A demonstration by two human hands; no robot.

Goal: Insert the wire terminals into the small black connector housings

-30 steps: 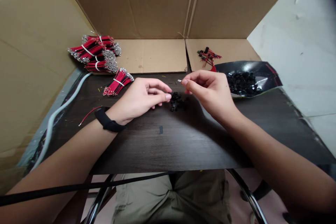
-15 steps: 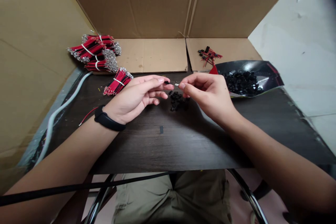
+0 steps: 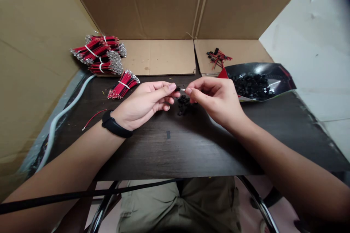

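Between the thumb and fingers of my left hand (image 3: 150,98) is a small black connector housing (image 3: 177,89). My right hand (image 3: 216,96) pinches a wire whose silvery crimp terminals (image 3: 183,89) stick out toward the housing. The wire itself is mostly hidden by my right fingers. Terminals and housing are very close; I cannot tell whether they touch. Just below my fingertips lies a small pile of black housings (image 3: 186,105) on the dark table (image 3: 136,160).
Bundles of red and black wires (image 3: 98,54) are stacked at the back left, with another bundle (image 3: 124,84) nearer. A loose red wire (image 3: 93,118) lies by my left wrist. Finished-looking wired connectors (image 3: 218,58) rest on cardboard. A black bag (image 3: 281,80) holds more housings.
My left hand has moved slightly right, bringing the black housing closer to the terminals. Its fingers have closed more around the housing. My right hand has barely moved.
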